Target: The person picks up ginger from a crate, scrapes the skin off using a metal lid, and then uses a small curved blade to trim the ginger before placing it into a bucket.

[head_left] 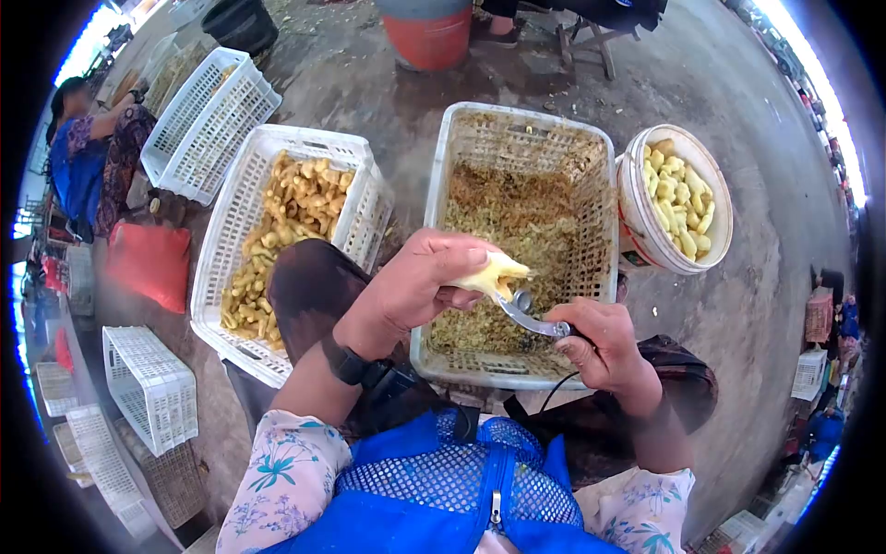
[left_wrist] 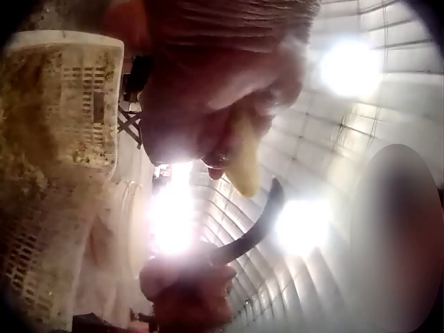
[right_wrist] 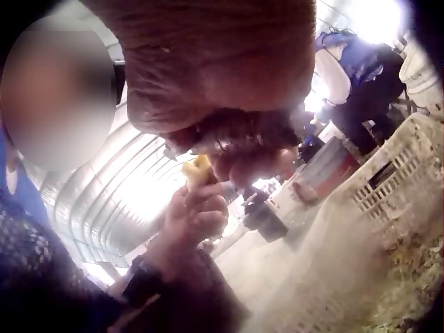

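Above a white crate (head_left: 498,371) of peelings, my left hand (head_left: 415,282) grips a pale yellow piece of peeled ginger (head_left: 494,274) between thumb and fingers. My right hand (head_left: 604,343) is wrapped round the dark handle of a curved metal knife (head_left: 531,320), its blade reaching up to the ginger's lower side. A small round metal part shows beside the blade. In the left wrist view the ginger (left_wrist: 244,163) points down toward the dark curved blade (left_wrist: 258,223). From the right wrist, the ginger's forked end (right_wrist: 199,168) shows close to the right fingers.
To the left stands a white crate (head_left: 210,268) of brown ginger roots. A white bucket (head_left: 635,222) of peeled ginger stands right of the peelings crate. Further out are a red tub (head_left: 425,42), empty-looking crates (head_left: 152,388), a red sack (head_left: 149,266) and a seated person (head_left: 83,157).
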Demonstrator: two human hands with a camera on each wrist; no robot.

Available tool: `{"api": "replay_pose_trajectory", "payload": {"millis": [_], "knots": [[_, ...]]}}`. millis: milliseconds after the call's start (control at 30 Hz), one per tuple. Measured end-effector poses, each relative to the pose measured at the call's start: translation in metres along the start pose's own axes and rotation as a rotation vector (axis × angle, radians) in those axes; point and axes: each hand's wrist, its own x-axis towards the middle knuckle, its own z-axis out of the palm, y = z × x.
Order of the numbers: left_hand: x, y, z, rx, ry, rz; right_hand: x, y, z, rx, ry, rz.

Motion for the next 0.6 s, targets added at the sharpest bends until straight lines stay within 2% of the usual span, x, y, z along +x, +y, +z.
{"api": "replay_pose_trajectory", "payload": {"millis": [233, 467, 600], "knots": [[0.003, -0.013, -0.002, 0.066, -0.119, -0.042, -0.017, 0.014, 0.014, 0.023, -0.023, -0.038], [0.003, -0.016, -0.001, 0.059, -0.198, -0.06, -0.02, 0.002, 0.016, 0.037, -0.032, -0.041], [0.003, -0.02, -0.001, 0.13, -0.145, -0.084, -0.023, 0.006, 0.02, 0.02, -0.014, -0.034]]}}
